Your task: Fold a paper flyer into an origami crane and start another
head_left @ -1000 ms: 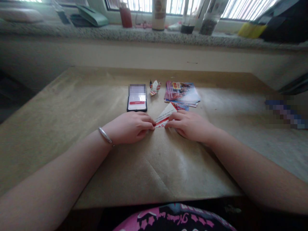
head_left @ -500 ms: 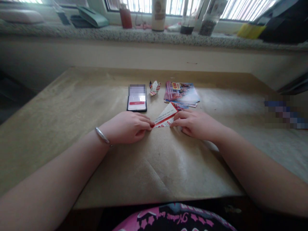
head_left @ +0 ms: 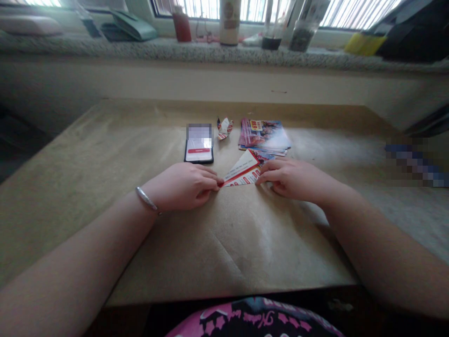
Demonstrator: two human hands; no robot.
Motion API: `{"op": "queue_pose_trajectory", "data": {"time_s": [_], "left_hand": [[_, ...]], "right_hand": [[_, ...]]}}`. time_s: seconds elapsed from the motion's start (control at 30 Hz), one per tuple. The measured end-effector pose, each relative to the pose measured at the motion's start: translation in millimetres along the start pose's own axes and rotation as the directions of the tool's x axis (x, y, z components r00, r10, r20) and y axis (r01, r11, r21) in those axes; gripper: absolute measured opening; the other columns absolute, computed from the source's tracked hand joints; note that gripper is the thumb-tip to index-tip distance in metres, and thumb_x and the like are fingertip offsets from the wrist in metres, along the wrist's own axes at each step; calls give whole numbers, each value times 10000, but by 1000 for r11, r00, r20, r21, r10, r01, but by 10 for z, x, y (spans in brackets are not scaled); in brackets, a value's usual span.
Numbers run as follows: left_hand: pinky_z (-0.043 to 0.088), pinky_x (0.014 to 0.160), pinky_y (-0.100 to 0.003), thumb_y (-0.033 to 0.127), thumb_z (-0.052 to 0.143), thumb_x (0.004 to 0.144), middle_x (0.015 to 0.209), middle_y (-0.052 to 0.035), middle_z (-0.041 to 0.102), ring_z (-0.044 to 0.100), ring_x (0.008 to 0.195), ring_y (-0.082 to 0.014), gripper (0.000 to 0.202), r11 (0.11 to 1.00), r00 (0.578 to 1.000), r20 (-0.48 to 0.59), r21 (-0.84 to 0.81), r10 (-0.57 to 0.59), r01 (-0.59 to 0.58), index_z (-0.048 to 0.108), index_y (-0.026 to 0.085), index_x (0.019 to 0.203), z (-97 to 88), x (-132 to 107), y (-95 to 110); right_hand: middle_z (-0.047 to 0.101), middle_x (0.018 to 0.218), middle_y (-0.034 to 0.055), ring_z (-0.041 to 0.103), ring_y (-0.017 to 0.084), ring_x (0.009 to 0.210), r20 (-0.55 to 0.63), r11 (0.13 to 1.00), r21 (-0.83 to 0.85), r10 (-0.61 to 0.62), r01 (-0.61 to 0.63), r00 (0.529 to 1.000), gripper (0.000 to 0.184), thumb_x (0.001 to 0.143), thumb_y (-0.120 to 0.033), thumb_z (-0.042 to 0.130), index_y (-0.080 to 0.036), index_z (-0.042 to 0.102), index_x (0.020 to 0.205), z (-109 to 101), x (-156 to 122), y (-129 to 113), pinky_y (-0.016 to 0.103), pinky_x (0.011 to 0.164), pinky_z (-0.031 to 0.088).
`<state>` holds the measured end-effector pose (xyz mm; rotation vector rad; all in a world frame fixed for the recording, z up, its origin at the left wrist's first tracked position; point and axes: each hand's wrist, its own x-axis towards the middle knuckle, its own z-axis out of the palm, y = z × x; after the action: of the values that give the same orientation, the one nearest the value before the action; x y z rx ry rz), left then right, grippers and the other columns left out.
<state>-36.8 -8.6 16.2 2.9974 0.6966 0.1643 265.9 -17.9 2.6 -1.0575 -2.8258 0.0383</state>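
Note:
A folded printed paper (head_left: 242, 172), white with red stripes and lettering, lies flat on the table between my hands. Its left tip is pinched under the closed fingertips of my left hand (head_left: 191, 186), which wears a silver bangle (head_left: 146, 199) at the wrist. Bent fingers of my right hand (head_left: 293, 180) press on the paper's right part, near its front fold, and cover some of it. Just beyond the paper sits a stack of colourful leaflets (head_left: 264, 135). A small folded paper piece (head_left: 224, 128) stands left of the stack.
Beyond my left hand a phone (head_left: 199, 150) with a lit screen lies on the tan-covered table (head_left: 175, 262). Bottles, including a red one (head_left: 181, 25), and a yellow item (head_left: 365, 43) line the stone windowsill (head_left: 196, 54). A blurred-out object (head_left: 417, 164) is at the right.
My right hand has slid a little to the right along the front fold, uncovering more red print. My left hand stays at the left tip.

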Motion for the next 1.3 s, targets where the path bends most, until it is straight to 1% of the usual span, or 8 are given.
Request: {"op": "queue_pose_trajectory", "data": {"time_s": [0.2,0.47,0.6,0.7,0.83,1.03,1.17,1.3], "left_hand": [[541,868,-289,160,472,804,1156,28,689,655,1039,-170,313,1000,1000,-4,-6,-2,2,718,247,978,4,-7,-16],[534,884,-287,160,479,805,1167,29,684,649,1051,-169,313,1000,1000,1,-25,-9,9,714,252,989,15,-7,-22],[531,889,-279,144,488,792,1158,23,688,651,1045,-165,317,999,1000,-7,-41,-15,15,719,253,980,28,-17,-32],[533,888,-284,149,488,796,1165,27,684,651,1049,-166,316,999,1000,-7,-36,-13,13,718,254,985,31,-21,-39],[532,893,-282,149,486,793,1165,30,685,649,1057,-162,318,999,1000,-2,-34,-22,22,719,252,983,24,-20,-41],[529,889,-278,162,468,803,1157,39,687,651,1054,-157,315,999,1000,-3,-29,-15,15,716,253,974,33,-19,-55],[518,900,-264,160,465,802,1171,44,680,644,1070,-148,318,999,1000,5,-27,-17,17,713,256,976,37,-35,-70],[519,892,-257,170,455,815,1166,52,682,644,1066,-138,312,999,999,22,-35,-35,36,713,261,967,17,-56,-75]], "right_hand": [[656,1160,31,619,210,1027,30,1000,18,13,-14,999,394,760,-69,511,-264,705,1041,-18,-26,16,350,905,480],[663,1140,41,642,190,960,9,999,29,27,-27,1000,370,755,-75,503,-253,721,995,-28,-48,42,329,854,502],[674,1125,33,648,178,911,15,998,35,54,-54,998,370,752,-75,498,-255,734,974,-55,-58,43,306,799,507],[677,1125,25,649,174,907,13,996,34,78,-79,997,366,756,-82,500,-265,739,962,-58,-72,58,305,802,503],[679,1118,13,653,173,903,37,993,14,113,-113,993,368,745,-84,507,-281,743,947,-61,-92,89,305,801,497],[696,1079,-8,662,167,877,70,987,-48,155,-152,986,347,761,-102,501,-301,741,914,-106,-129,109,277,718,488],[703,1083,-27,664,161,889,84,984,-70,167,-162,982,329,767,-104,491,-289,739,880,-132,-162,136,270,726,481],[706,1092,-40,659,160,904,95,983,-88,170,-162,981,340,773,-115,483,-302,740,894,-154,-172,148,267,730,469]]}}
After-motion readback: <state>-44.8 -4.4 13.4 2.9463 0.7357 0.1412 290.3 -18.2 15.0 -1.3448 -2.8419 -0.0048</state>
